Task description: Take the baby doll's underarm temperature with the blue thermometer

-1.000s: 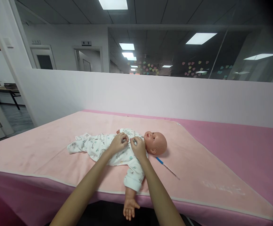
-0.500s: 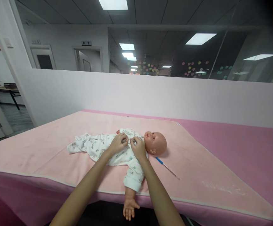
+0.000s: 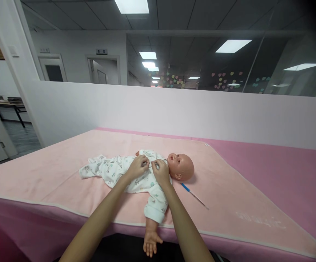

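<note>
A baby doll (image 3: 181, 166) lies on its back on a pale pink blanket (image 3: 228, 196), head to the right, dressed in a white printed romper (image 3: 114, 170). My left hand (image 3: 136, 166) and my right hand (image 3: 160, 171) rest on the doll's chest, fingers curled and pinching the romper's front opening just below the chin. One doll arm (image 3: 151, 236) hangs over the near edge of the table. A thin thermometer with a blue end (image 3: 194, 195) lies on the blanket right of the doll's head.
The blanket covers a pink-sheeted table (image 3: 288, 171) set against a low white partition wall (image 3: 174, 109) with glass above. An open doorway and a desk (image 3: 7, 109) show at the left.
Both hands stay pinched on the romper at the doll's chest; the view has shifted only slightly.
</note>
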Demonstrator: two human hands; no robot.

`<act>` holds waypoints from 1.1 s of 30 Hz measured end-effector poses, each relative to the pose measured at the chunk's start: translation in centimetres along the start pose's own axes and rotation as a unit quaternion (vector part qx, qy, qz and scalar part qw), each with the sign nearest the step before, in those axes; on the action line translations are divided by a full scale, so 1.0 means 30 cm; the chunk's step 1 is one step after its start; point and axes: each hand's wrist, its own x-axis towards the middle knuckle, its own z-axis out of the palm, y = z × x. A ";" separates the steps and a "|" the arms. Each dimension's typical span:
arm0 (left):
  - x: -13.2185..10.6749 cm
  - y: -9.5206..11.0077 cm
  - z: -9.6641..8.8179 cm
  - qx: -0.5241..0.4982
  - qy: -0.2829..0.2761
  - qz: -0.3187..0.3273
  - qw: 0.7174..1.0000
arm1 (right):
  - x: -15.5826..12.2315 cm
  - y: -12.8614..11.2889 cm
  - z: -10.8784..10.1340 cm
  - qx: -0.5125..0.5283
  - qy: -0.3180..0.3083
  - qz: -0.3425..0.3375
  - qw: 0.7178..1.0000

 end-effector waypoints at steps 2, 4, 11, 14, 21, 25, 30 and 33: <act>0.003 -0.006 -0.009 -0.053 0.004 -0.027 0.998 | 0.000 -0.001 -0.002 0.002 -0.002 -0.002 1.000; 0.009 -0.020 -0.027 -0.132 0.021 -0.073 0.988 | 0.000 0.000 -0.004 0.004 -0.001 -0.002 1.000; 0.007 -0.049 -0.112 -0.235 0.152 -0.189 0.941 | -0.003 -0.001 -0.008 -0.007 0.017 -0.008 1.000; -0.015 -0.030 -0.146 -0.255 0.016 -0.182 0.950 | -0.006 -0.005 -0.010 -0.028 0.049 -0.007 0.998; -0.068 -0.042 -0.224 -0.249 -0.196 -0.168 0.933 | -0.008 -0.001 -0.001 -0.046 0.064 -0.008 0.997; -0.076 -0.044 -0.207 -0.215 -0.147 -0.164 0.951 | -0.006 -0.004 0.000 -0.053 0.059 -0.003 0.997; -0.077 -0.036 -0.183 -0.196 -0.118 -0.168 0.959 | -0.004 -0.007 -0.003 -0.053 0.060 -0.002 0.997; -0.077 -0.034 -0.184 -0.199 -0.115 -0.161 0.960 | -0.004 -0.008 -0.004 -0.057 0.056 0.003 0.997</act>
